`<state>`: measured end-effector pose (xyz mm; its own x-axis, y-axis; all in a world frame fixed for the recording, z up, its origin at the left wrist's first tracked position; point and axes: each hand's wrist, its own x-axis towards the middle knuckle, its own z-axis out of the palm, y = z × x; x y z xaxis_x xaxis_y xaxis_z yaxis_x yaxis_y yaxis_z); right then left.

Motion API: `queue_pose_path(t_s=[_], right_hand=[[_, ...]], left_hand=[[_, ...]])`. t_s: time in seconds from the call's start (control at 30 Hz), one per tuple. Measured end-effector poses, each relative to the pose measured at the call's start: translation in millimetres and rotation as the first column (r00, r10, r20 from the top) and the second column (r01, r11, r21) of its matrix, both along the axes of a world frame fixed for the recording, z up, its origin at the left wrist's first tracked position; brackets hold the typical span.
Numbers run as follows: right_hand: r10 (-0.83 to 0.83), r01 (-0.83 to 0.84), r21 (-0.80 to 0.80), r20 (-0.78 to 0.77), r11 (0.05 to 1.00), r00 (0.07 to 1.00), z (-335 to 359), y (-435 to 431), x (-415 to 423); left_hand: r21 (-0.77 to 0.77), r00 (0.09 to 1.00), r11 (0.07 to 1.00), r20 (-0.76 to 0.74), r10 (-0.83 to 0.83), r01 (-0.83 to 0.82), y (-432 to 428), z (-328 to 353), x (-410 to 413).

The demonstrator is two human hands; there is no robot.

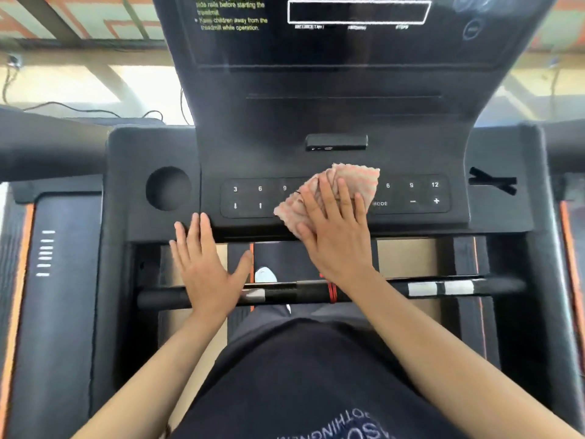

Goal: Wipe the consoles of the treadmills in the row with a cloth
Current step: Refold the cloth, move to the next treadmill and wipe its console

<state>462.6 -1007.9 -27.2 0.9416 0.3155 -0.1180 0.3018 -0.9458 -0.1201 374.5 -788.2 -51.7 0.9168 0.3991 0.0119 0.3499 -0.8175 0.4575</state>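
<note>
Over the middle of the button panel [335,196], the cloth [329,193] is pressed flat under the right hand [335,236], fingers spread, unwiped keys lying either side, while the left hand [205,264] is kept open, empty, nearer the left keys.
</note>
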Motion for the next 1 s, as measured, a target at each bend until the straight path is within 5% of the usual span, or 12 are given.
queue_pose_path(t_s=[0.43, 0.57, 0.63, 0.8, 1.0], right_hand=[[-0.29, 0.281, 0.13, 0.057, 0.951, 0.955, -4.9, -131.9, -3.0], [-0.21, 0.149, 0.474, 0.078, 0.868, 0.975, 7.5, -157.8, -3.6], [-0.296, 0.164, 0.527, 0.176, 0.834, 0.939, 10.5, -176.8, -9.2], [-0.448, 0.329, 0.443, 0.195, 0.834, 0.873, -0.5, -222.8, -29.2], [-0.493, 0.462, 0.222, 0.11, 0.858, 0.863, -12.2, -265.5, -24.9]], left_hand=[[-0.105, 0.98, 0.974, -0.028, 0.198, -0.199, -49.0, 1.2, 13.3], [-0.023, 0.986, 0.994, 0.126, -0.106, 0.11, -99.7, 18.5, 21.3], [0.004, 0.925, 0.944, 0.195, -0.325, 0.33, -130.5, 24.9, 34.3], [0.081, 0.657, 0.686, 0.227, -0.719, 0.723, -207.1, 36.1, 76.1], [0.337, 0.504, 0.452, -0.082, -0.86, 0.826, -271.5, 26.0, 129.6]])
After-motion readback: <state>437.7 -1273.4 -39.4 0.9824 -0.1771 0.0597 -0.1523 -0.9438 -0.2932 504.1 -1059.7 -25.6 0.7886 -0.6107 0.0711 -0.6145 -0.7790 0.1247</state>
